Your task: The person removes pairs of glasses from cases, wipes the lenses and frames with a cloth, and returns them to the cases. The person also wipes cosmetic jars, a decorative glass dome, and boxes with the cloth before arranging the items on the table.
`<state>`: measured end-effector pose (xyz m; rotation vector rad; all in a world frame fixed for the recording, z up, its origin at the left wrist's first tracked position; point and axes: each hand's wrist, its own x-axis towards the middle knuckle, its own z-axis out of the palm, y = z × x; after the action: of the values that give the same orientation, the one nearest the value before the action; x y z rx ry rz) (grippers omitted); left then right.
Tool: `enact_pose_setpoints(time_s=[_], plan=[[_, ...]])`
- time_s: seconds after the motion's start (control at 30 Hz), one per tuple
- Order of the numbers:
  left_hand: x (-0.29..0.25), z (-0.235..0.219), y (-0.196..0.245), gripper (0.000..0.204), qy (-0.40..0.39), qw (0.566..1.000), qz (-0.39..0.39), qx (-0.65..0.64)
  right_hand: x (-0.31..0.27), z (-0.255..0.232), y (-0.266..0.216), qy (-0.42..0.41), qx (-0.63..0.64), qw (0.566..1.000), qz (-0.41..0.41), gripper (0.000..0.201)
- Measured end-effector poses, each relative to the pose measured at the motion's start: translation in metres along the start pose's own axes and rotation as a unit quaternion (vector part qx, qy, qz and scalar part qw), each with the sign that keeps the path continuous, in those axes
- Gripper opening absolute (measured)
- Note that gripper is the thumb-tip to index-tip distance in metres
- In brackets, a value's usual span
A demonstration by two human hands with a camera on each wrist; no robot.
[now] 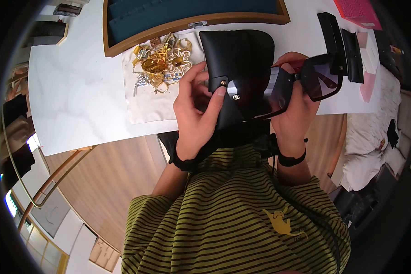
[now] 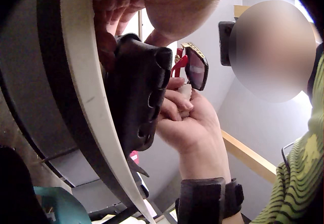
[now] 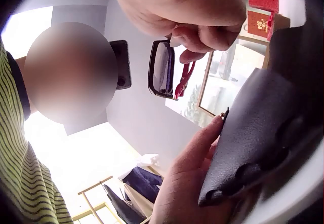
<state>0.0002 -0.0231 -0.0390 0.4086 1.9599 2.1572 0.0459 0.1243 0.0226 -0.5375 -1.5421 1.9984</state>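
Note:
A black leather glasses case [image 1: 239, 50] with a small metal snap is gripped in my left hand [image 1: 195, 112], thumb at the front by the snap and fingers behind. My right hand [image 1: 294, 116] holds a pair of large dark sunglasses [image 1: 323, 76] at the middle, near the bridge. One lens overlaps the front of the case in the head view; the other sticks out to the right. Red temples [image 3: 185, 79] show behind the frame in the right wrist view. A row of dark round snaps or notches runs along the case edge [image 2: 154, 100] in the left wrist view.
Gold and amber-coloured jewellery [image 1: 157, 64] lies heaped on a white cloth [image 1: 141, 114] at the left. Behind it stands a wooden tray [image 1: 242, 19] lined in dark teal. More black cases [image 1: 353, 57] and a pink box [image 1: 358, 13] lie at the table's right.

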Motion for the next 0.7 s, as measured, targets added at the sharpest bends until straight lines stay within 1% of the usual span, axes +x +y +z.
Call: enact_pose_setpoints(time_s=[0.07, 0.33, 0.43, 0.5, 0.57, 0.63, 0.7], plan=[[0.0003, 0.0001, -0.0005, 0.051, -0.003, 1.000, 0.006, 0.009, 0.0008, -0.0004, 0.0007, -0.033, -0.014, 0.999, -0.019, 0.027], [0.0003, -0.0009, 0.0011, 0.050, -0.007, 1.000, 0.003, 0.002, -0.0002, 0.0026, 0.0022, -0.034, -0.002, 0.999, -0.011, 0.028], [0.0004, -0.0020, 0.0016, 0.050, -0.013, 1.000, 0.012, 0.021, 0.0005, 0.0029, 0.0032, -0.031, -0.008, 0.999, -0.016, 0.028], [-0.0001, -0.0020, -0.0010, 0.050, -0.014, 1.000, 0.011, 0.011, 0.0005, 0.0032, 0.0029, -0.031, -0.010, 0.999, -0.021, 0.028], [0.0001, -0.0025, -0.0016, 0.051, -0.014, 1.000, 0.009, 0.002, -0.0005, 0.0037, 0.0010, -0.050, 0.024, 0.998, -0.008, 0.029], [0.0006, -0.0026, -0.0014, 0.051, -0.015, 1.000, 0.024, 0.014, -0.0009, 0.0042, 0.0011, -0.052, 0.022, 0.998, -0.010, 0.029], [0.0007, -0.0027, -0.0003, 0.051, -0.016, 1.000, 0.020, 0.015, -0.0014, 0.0054, 0.0014, -0.054, 0.019, 0.998, -0.011, 0.030]])
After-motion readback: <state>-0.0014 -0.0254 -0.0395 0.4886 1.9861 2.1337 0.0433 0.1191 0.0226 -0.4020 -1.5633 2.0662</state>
